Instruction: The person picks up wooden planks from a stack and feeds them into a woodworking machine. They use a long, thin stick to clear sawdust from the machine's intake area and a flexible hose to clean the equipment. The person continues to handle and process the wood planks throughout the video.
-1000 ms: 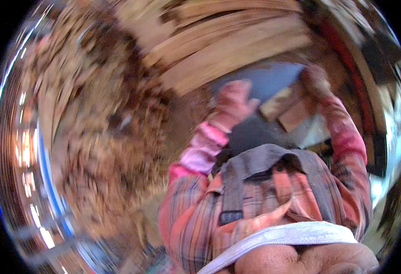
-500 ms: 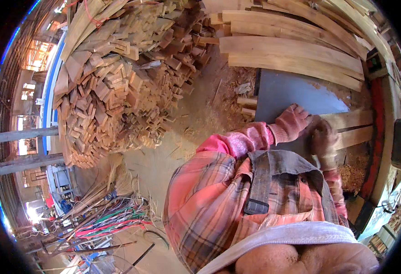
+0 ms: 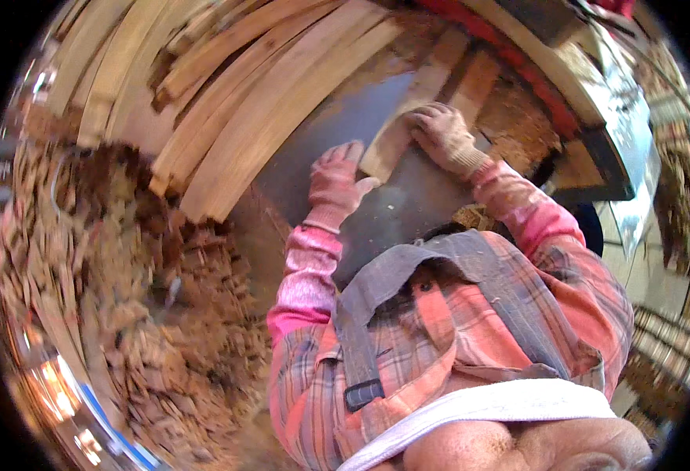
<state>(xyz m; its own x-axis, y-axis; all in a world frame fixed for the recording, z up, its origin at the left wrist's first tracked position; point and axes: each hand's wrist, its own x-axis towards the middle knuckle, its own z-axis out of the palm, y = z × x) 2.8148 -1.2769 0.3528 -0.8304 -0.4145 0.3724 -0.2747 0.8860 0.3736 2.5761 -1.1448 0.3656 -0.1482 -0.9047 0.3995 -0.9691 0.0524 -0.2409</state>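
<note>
A pale wooden board (image 3: 390, 147) lies on the dark, smooth tabletop (image 3: 408, 206), its near end pointing toward me. My right hand (image 3: 445, 140), in a knit glove, has its fingers curled over the right edge of this board. On the other side, my gloved left hand (image 3: 337, 182) rests on the tabletop with its fingers stretched out. Its thumb reaches toward the near corner of the board; whether it touches is not clear. Beyond the right hand lies another board (image 3: 474, 82), reddish in tone.
Long planks (image 3: 282, 118) are stacked left of the tabletop. A large heap of short wood offcuts (image 3: 180, 353) fills the lower left. Sawdust (image 3: 522, 129) lies by a red-edged beam (image 3: 529, 67) at the far right. A pale sheet (image 3: 624, 133) hangs beyond it.
The view has swung round to the right. My hands, close together before with the right one blurred, are now apart, the right one on the board and the left one near its end.
</note>
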